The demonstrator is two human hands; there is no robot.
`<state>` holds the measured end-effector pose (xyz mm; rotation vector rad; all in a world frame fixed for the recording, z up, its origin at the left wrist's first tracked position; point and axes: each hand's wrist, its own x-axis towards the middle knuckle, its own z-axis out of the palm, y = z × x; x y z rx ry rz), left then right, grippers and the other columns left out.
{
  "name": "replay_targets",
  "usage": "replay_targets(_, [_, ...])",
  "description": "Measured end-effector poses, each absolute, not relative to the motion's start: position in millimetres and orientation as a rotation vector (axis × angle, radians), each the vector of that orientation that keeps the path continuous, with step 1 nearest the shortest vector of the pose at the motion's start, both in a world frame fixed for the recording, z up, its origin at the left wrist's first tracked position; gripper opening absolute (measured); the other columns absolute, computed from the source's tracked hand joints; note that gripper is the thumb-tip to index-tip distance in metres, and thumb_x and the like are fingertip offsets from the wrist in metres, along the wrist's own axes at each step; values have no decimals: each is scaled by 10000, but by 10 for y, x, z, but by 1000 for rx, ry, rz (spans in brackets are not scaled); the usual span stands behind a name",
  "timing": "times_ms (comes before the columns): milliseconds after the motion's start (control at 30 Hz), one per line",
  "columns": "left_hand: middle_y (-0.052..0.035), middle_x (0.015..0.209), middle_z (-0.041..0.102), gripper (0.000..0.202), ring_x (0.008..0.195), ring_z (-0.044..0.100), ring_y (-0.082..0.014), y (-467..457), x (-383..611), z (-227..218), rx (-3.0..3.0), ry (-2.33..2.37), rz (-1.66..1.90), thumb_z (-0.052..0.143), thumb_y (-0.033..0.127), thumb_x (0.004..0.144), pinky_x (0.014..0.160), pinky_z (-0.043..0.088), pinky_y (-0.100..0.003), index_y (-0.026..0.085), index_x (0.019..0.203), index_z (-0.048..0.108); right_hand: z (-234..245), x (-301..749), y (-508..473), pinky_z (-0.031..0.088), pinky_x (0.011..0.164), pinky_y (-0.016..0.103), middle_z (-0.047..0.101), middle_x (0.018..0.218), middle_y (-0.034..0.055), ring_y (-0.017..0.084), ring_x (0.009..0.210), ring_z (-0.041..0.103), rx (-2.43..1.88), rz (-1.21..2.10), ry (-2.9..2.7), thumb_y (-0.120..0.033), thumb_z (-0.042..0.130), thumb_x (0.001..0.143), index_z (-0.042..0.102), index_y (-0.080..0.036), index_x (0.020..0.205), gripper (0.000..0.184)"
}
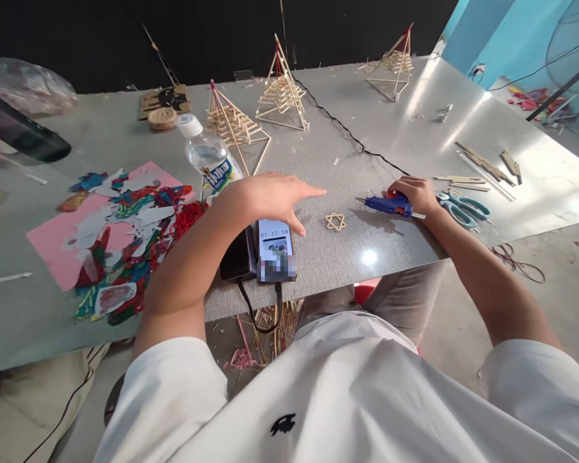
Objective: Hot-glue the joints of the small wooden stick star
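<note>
My right hand (pixel 413 191) is wrapped round a blue glue gun (pixel 388 205), whose nozzle points left over the table. A glue stick pokes out of its rear end. Above the phone (pixel 275 252), my left hand (pixel 275 196) hovers with thumb and index finger stretched apart, holding nothing. Between the two hands a small six-pointed star (pixel 336 222) of thin wooden sticks lies flat on the table. Blue-handled scissors (pixel 463 209) rest beside my right wrist.
Three stick pyramids (pixel 280 96) stand towards the back. Left of my hand are a water bottle (pixel 206 154), red string (pixel 189 218) and coloured scraps on pink paper (pixel 53 247). Loose wooden sticks (pixel 485 161) lie at right. A black cord (pixel 347 132) crosses the grey table (pixel 318 167).
</note>
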<state>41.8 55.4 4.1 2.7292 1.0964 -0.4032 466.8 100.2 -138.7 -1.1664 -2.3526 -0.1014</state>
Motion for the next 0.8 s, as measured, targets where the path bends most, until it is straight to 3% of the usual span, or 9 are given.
replay_targets(200, [-125,1518,821,906,1312,781,-371,513,367,45,2775,1029,-260,875,672,1023,1150,603,-471,370,1814,551,-1306,4646,963,456,661,391,713,704,72,237,677,641,-1225,-57,-2320,-754,595,1066,663,-293,743,567])
replay_targets(367, [-98,1547,806,814,1368,762,-393,411,441,115,2727,1054,-270,877,546,1042,1208,586,-540,385,1787,590,-1316,4647,970,437,654,389,686,685,66,229,661,611,-1211,-62,-2305,-829,594,1057,649,-292,739,627])
replay_targets(600, [-87,1495,820,784,1286,759,-369,577,468,-134,2749,1033,-242,882,482,1005,1194,590,-552,381,1743,640,-1319,4682,992,441,638,375,712,687,101,208,662,608,-1159,-103,-2329,-811,597,1086,643,-282,737,636])
replay_targets(800, [-120,1584,785,822,1385,760,-418,496,638,-68,2687,1139,-445,867,406,1022,1210,604,-555,338,1792,588,-1307,4688,997,433,631,358,708,670,104,193,650,601,-1145,-105,-2347,-765,615,1102,647,-271,741,612])
